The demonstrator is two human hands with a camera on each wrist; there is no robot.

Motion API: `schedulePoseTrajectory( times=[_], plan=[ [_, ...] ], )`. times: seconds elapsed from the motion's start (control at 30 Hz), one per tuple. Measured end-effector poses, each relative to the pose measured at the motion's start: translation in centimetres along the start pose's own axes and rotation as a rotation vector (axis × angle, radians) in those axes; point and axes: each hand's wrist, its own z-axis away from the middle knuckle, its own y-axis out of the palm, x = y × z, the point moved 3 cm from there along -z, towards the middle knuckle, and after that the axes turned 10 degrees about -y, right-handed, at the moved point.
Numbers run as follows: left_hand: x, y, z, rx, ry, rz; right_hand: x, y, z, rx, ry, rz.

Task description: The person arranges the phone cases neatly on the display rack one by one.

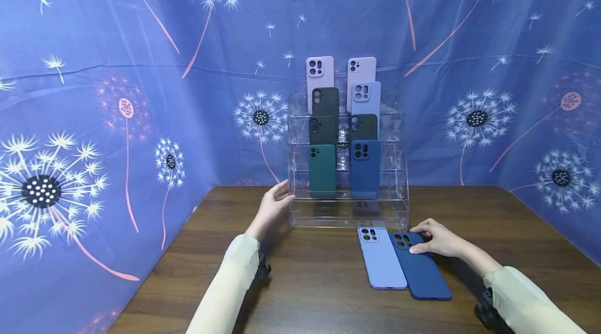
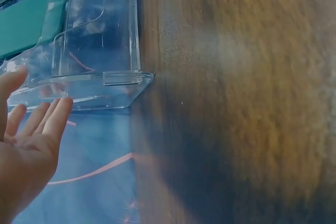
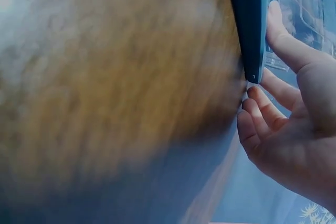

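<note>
Lying flat on the wooden table (image 1: 300, 292), the dark blue phone case (image 1: 422, 271) is touched by the right hand (image 1: 434, 241). The fingers are laid over its top end, near the camera holes, with the thumb at its edge. The fingers are bent a little and spread apart. From the right wrist view, the thumb and fingertips are seen at the edge of the case, but a firm grip cannot be told.

The long side of the dark blue case is pointed away from the person, toward the clear stand (image 1: 347, 209), and tipped a bit to one side. The case is found just under and to the left of the right hand. A light purple phone case (image 1: 381, 261) is laid right beside it, touching or a little under it.

The left hand (image 1: 274, 203) is much farther from the dark blue case. Its fingers are kept straight and apart, and are held by the left wall of the clear stand. Nothing is held in it.

On the stand, other cases are stood in two rows, with a green case (image 1: 322, 169) and a blue case (image 1: 365, 167) at the front.
</note>
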Motion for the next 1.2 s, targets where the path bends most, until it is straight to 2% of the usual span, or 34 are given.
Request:
schedulePoseTrajectory(
  times=[0.13, 0.37, 0.6, 0.67, 0.83, 0.97, 1.07, 1.2],
  plan=[
    [0.1, 0.2, 0.1, 0.02, -0.007, -0.03, 0.3, -0.1, 0.0, -0.016, -0.023, 0.017],
    [1.0, 0.6, -0.1, 0.045, -0.003, 0.017, 0.6, -0.6, 0.8, -0.051, -0.046, 0.079],
    [0.0, 0.3, 0.8, 0.087, -0.032, 0.024, 0.4, -0.9, 1.3, -0.035, 0.04, 0.072],
    [-0.4, 0.2, 1.3, 0.097, -0.045, 0.028, 0.5, -0.9, 1.4, -0.021, 0.051, 0.045],
    [-1.0, 0.3, 1.6, 0.107, -0.02, 0.019, 1.0, -1.6, 1.9, 0.01, 0.07, -0.002],
    [-0.3, 0.4, 1.1, 0.1, -0.029, 0.031, 1.4, -2.1, 2.0, 0.003, 0.042, -0.037],
    [0.6, 0.2, 0.5, 0.088, -0.054, 0.039, 1.5, -2.3, 2.0, -0.006, 0.025, -0.125],
    [1.4, 0.1, 0.0, 0.083, -0.049, 0.026, 1.6, -3.0, 2.0, -0.013, 0.016, -0.229]
  ],
)
